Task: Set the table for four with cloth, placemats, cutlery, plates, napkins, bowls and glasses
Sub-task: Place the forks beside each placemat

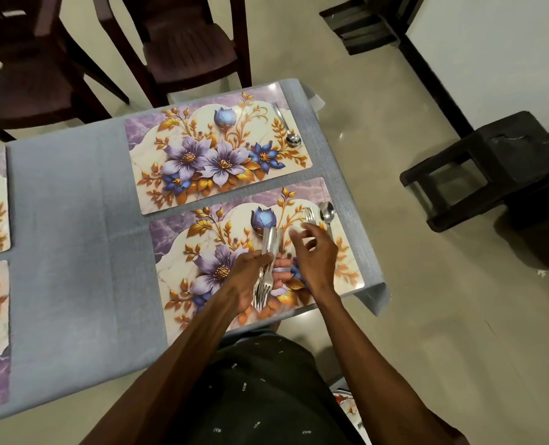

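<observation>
We start wide: the grey cloth (pixel 74 220) covers the table, and four floral placemats are down, two right under us and two at the left edge. The far placemat (pixel 218 149) carries only a spoon (pixel 287 130) at its right end, handle pointing away from us. The near placemat (pixel 250 252) already has its own spoon (pixel 327 215) and a fork (pixel 310 216) side by side at the right end, both lying lengthways toward and away from us.

Now the hands. Our left hand (pixel 250 277) grips a bundle of cutlery (pixel 266 268), tines down toward us, handles sticking up and away. Our right hand (pixel 315 252) hovers just beside that bundle, fingers loosely spread, holding nothing we can make out, and the laid fork sits just beyond its fingertips.

So the bundle lies between both hands, long axis running away from us. We reckon the right hand, the nearer to it, draws the next piece for the far mat.
</observation>
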